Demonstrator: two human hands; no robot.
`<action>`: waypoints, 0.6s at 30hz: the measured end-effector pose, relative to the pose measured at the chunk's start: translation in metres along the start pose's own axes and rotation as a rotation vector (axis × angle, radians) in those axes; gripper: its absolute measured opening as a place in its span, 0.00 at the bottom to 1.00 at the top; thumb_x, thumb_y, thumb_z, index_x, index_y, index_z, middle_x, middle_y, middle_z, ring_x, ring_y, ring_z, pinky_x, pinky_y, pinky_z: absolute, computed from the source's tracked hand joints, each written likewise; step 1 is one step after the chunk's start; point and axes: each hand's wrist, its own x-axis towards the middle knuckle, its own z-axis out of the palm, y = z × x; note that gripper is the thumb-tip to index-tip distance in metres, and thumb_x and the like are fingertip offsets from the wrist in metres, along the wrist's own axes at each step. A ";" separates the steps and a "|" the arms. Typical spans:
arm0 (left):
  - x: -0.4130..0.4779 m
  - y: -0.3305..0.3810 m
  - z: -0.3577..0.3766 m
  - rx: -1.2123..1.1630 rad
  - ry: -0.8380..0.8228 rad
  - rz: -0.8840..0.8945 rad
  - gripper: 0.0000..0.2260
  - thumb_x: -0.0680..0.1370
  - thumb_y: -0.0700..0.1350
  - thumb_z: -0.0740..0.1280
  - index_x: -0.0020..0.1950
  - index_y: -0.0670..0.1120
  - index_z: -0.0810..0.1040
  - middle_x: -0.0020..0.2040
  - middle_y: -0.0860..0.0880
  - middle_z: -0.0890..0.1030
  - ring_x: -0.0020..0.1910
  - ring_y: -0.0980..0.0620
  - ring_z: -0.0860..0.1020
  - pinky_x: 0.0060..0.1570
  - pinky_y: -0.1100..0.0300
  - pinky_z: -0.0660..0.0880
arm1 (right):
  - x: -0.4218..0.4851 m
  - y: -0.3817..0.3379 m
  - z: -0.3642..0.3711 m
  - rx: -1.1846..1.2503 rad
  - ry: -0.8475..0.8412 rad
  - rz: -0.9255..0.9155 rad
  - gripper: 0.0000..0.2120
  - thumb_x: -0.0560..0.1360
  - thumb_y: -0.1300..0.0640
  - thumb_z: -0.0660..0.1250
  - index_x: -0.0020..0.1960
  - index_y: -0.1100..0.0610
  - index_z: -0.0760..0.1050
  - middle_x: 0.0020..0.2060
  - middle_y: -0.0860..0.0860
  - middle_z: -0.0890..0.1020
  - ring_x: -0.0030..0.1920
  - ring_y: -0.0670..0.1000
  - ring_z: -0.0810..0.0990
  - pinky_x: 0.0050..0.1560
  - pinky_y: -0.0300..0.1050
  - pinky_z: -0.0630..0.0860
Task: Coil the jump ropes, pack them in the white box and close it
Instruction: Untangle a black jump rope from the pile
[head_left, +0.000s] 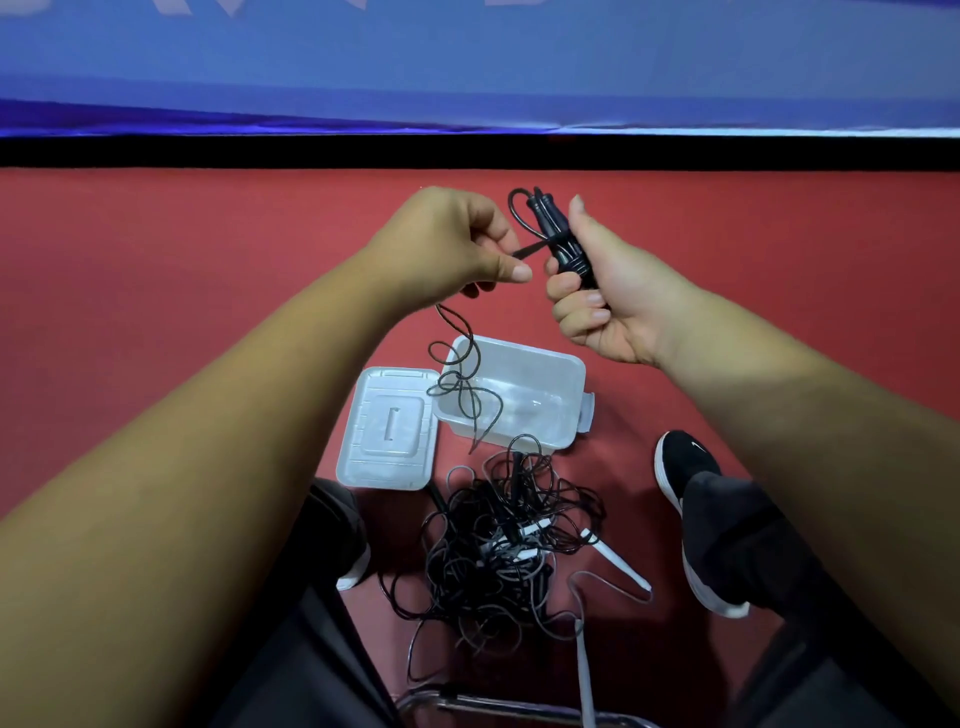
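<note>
Right hand (597, 291): fingers curled tight round paired black handles (558, 239), thumb up alongside. Left hand (457, 244): thumb and fingers pinching black rope (462, 364) just beside handles; slack dangles over white box (519, 395), open on red floor (156, 249). Lid (387, 428) beside box. Tangled ropes (509, 545) near feet.

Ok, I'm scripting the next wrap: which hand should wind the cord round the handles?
Left. The left hand pinches the loose cord right beside the handles; the right hand is full, gripping those handles.
</note>
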 end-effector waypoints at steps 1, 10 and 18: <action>0.000 -0.001 -0.001 0.000 -0.035 -0.009 0.09 0.73 0.42 0.80 0.50 0.43 0.84 0.38 0.46 0.83 0.32 0.57 0.82 0.34 0.66 0.77 | 0.001 0.001 -0.001 0.012 0.009 -0.007 0.26 0.79 0.30 0.65 0.46 0.54 0.70 0.32 0.47 0.68 0.26 0.42 0.55 0.20 0.34 0.55; 0.003 -0.021 -0.007 0.181 -0.264 -0.103 0.06 0.79 0.41 0.75 0.55 0.46 0.85 0.43 0.46 0.87 0.40 0.52 0.87 0.39 0.65 0.81 | 0.002 0.002 -0.001 0.092 0.007 -0.030 0.16 0.83 0.43 0.66 0.46 0.54 0.70 0.32 0.47 0.68 0.25 0.42 0.57 0.20 0.34 0.53; 0.001 -0.026 0.004 -0.306 -0.212 -0.290 0.08 0.86 0.43 0.65 0.53 0.39 0.79 0.53 0.37 0.85 0.48 0.41 0.87 0.49 0.50 0.85 | 0.004 -0.003 -0.003 0.133 0.052 -0.079 0.11 0.85 0.51 0.65 0.48 0.57 0.70 0.32 0.49 0.70 0.24 0.42 0.59 0.21 0.34 0.56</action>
